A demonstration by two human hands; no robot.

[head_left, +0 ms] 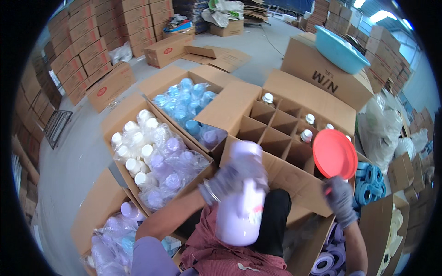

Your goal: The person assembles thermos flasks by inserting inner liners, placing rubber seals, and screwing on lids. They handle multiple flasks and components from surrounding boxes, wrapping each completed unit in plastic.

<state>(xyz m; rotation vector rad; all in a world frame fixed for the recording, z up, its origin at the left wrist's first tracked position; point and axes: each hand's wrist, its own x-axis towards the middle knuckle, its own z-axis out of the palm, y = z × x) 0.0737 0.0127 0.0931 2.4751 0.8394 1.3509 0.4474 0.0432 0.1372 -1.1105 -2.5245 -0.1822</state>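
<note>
We see a lavender vacuum jug, motion-blurred, at the lower centre of the frame, upright above the lap. The left hand, in a grey glove, is closed around its upper part. The right hand, also gloved, has its fingers curled at the lower edge of a red disc right of centre; we cannot tell whether it grips it. Beyond the jug we find a divided carton, with white-capped bottles in some compartments. At left of centre, an open carton holds white and lavender plastic parts, partly in clear film. Lavender rings lie at the lower right, blue rings above them. In the upper right we see a light-blue basin on a large carton; stacked cartons fill the upper left.
</note>
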